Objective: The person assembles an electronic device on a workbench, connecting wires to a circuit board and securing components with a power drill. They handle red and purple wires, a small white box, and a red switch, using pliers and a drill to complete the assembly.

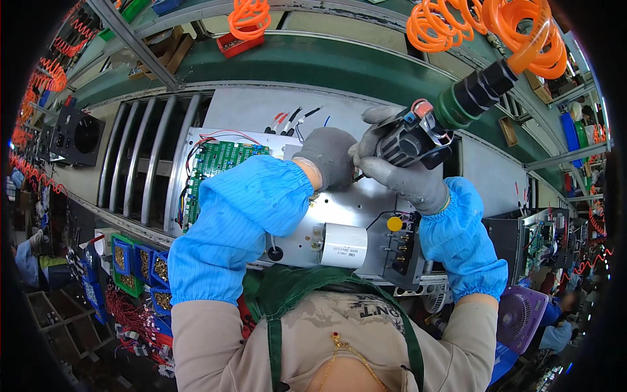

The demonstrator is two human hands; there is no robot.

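Observation:
My right hand (408,179), in a grey glove, wraps around a black-and-green air screwdriver (457,101) that lies slanted, with an orange coiled hose at its upper end. Close against its front end is my left hand (330,157), also gloved and closed; what its fingers hold is hidden. Both hands are over a shiny metal chassis plate (310,219). On that plate a green circuit board (222,160) sits at the left. A white cylindrical capacitor (344,245) lies at the near side, with a black terminal block (405,255) to its right.
Metal rollers (153,153) run left of the chassis, and a green conveyor belt (307,62) crosses behind. Orange coiled hoses (249,18) hang overhead. Blue bins of small parts (142,262) stand at lower left, and a purple fan (522,317) at lower right.

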